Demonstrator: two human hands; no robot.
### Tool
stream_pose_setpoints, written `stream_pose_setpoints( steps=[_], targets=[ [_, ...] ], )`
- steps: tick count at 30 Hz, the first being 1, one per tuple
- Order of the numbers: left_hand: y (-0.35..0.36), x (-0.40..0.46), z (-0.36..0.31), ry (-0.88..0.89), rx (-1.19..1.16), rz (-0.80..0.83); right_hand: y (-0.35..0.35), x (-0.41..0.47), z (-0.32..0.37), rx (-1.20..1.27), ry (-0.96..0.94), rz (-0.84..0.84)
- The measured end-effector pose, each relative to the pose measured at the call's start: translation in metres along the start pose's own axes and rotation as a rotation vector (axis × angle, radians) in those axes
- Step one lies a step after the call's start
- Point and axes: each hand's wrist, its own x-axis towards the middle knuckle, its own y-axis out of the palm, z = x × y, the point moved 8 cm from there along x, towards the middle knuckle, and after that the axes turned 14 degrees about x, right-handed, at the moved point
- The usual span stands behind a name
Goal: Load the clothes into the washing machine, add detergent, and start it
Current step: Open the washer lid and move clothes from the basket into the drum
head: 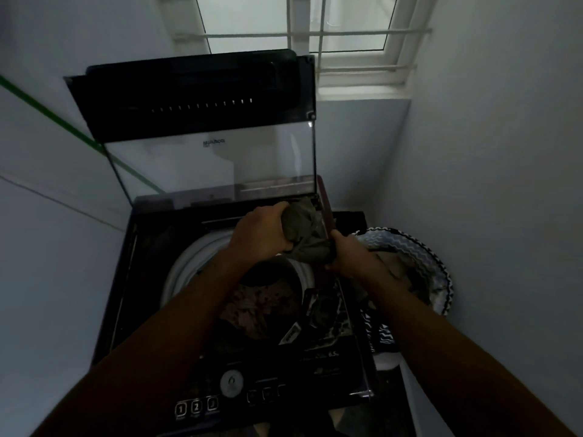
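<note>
Olive-green garment [304, 234] bunched above the open top-load washing machine [132, 279], its glass lid [208, 159] upright; left hand [263, 233] fingers clamped on it; right hand [345, 252] grips its right edge; patterned clothes [262, 307] in drum; laundry basket [441, 279] just beside.

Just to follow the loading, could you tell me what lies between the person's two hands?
In the head view, a bunched olive-green garment lies between the left hand and right hand, both gripping it.

Dim corner of pale walls [492, 127] beneath a white-framed barred window [315, 33].
</note>
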Motion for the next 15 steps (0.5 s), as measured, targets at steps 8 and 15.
stream_pose_setpoints(
  steps=[8, 15],
  targets=[
    [0.028, -0.024, 0.034, -0.021, -0.178, 0.241, 0.005, -0.006, 0.117, 0.479, -0.320, -0.103],
    [-0.004, -0.045, 0.080, -0.108, -0.209, 0.083, 0.055, 0.000, 0.142, 1.044, -0.049, 0.183]
  ],
)
